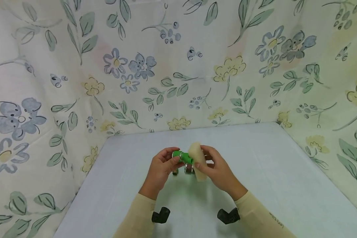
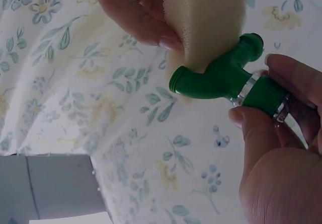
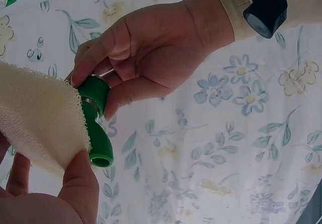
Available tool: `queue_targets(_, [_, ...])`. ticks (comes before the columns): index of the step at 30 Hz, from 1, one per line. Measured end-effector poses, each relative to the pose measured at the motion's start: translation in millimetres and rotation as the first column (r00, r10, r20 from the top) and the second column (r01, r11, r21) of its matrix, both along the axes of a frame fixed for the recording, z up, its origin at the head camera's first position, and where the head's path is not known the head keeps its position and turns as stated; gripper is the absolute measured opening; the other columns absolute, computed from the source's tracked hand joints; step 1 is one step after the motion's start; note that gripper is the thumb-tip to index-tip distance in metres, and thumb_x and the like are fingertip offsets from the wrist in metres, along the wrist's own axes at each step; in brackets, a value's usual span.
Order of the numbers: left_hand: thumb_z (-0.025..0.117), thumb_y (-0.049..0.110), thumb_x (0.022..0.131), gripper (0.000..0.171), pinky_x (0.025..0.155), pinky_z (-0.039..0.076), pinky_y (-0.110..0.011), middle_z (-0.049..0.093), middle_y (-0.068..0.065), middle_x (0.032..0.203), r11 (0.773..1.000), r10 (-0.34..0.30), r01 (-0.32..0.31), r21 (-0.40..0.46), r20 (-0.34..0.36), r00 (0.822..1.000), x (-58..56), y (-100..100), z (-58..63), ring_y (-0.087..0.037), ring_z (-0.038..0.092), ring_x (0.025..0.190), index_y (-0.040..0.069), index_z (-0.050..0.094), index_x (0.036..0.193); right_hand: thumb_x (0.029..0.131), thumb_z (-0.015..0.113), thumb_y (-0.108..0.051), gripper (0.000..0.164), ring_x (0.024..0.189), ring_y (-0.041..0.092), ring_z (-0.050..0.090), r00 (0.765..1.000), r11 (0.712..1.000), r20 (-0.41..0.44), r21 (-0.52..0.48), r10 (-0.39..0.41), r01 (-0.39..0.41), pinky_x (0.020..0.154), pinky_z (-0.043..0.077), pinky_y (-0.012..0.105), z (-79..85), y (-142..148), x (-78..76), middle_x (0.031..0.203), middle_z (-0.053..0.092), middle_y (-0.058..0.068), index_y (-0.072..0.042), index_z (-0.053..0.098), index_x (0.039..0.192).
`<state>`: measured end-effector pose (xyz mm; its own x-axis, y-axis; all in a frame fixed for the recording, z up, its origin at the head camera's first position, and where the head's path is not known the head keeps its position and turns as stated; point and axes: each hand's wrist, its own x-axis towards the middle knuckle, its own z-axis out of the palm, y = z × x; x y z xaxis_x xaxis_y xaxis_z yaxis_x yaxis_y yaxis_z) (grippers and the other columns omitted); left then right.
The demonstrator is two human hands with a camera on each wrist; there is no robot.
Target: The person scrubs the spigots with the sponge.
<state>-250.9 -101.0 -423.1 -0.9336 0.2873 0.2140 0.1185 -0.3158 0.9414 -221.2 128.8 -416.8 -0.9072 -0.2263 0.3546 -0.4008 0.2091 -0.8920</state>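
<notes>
green pipe [image 1: 182,156]: where is it now?
held up over the white table [image 1: 122,172], between the two hands. it forks into two branches with round mouths, and its ribbed collar [image 2: 264,94] has silver bands.
what is the left hand [image 1: 163,164] doing?
pinching that collar, thumb on one side and fingertips on the other.
and the right hand [image 1: 214,167]?
it pinches a pale yellow sponge [image 1: 198,155], thumb on the near face, fingers behind. the sponge hides some of those fingers, so i can't tell how each one lies.
do pipe and sponge meet?
they look to be touching, with the sponge at the fork between the two branches in the left wrist view.
what else is on the table?
a small green piece [image 1: 175,172] and a dark red piece [image 1: 189,168] with silver edges, both partly covered in the head view.
and around all that?
beige sleeves [image 1: 137,211] on both arms, black wrist cameras [image 1: 161,215], and a flowered cloth [image 1: 178,69] behind the table.
</notes>
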Motion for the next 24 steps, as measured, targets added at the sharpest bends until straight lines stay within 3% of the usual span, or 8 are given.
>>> queue_targets(6, [0.070, 0.013, 0.088, 0.042, 0.089, 0.049, -0.047, 0.054, -0.026, 0.117, 1.000, -0.007, 0.007, -0.005, 0.004, 1.000, -2.4, -1.5, -1.7, -0.037, 0.059, 0.106, -0.002, 0.055, 0.125, 0.091, 0.068, -0.029, 0.052, 0.109, 0.025, 0.051, 0.995, 0.995, 0.044, -0.053, 0.089, -0.086, 0.085, 0.050, 0.043, 5.5, 2.1, 2.7, 0.123, 0.053, 0.004, -0.023, 0.044, 0.138])
queue_targets(10, [0.071, 0.015, 0.088, 0.041, 0.089, 0.050, -0.045, 0.055, -0.026, 0.116, 1.000, 0.017, -0.017, -0.022, 0.019, 1.000, -3.5, -3.1, -2.2, -0.036, 0.060, 0.104, 0.002, 0.057, 0.124, 0.092, 0.067, -0.017, 0.054, 0.109, 0.030, 0.050, 0.988, 0.986, 0.013, -0.060, 0.154, -0.153, 0.084, 0.051, 0.046, 18.7, -2.2, 12.7, 0.124, 0.051, 0.009, -0.015, 0.043, 0.140])
queue_targets(16, [0.075, 0.015, 0.085, 0.043, 0.087, 0.051, -0.043, 0.057, -0.024, 0.115, 0.996, 0.083, -0.082, -0.042, 0.021, 0.996, -3.7, -3.0, 0.8, -0.036, 0.060, 0.104, 0.004, 0.058, 0.123, 0.087, 0.072, -0.010, 0.060, 0.110, 0.030, 0.049, 0.991, 0.995, -0.085, 0.000, 0.103, -0.103, 0.086, 0.048, 0.052, 36.7, -7.1, 25.7, 0.125, 0.049, 0.006, -0.008, 0.042, 0.139])
queue_targets(24, [0.076, 0.012, 0.083, 0.042, 0.087, 0.051, -0.043, 0.058, -0.024, 0.115, 0.993, 0.114, -0.113, -0.029, 0.030, 0.993, -2.9, -0.9, 1.1, -0.038, 0.059, 0.106, 0.005, 0.060, 0.120, 0.084, 0.074, -0.009, 0.063, 0.110, 0.029, 0.047, 0.994, 0.998, -0.096, 0.001, 0.055, -0.055, 0.087, 0.047, 0.053, 38.7, -7.8, 28.1, 0.124, 0.048, 0.006, -0.007, 0.042, 0.138])
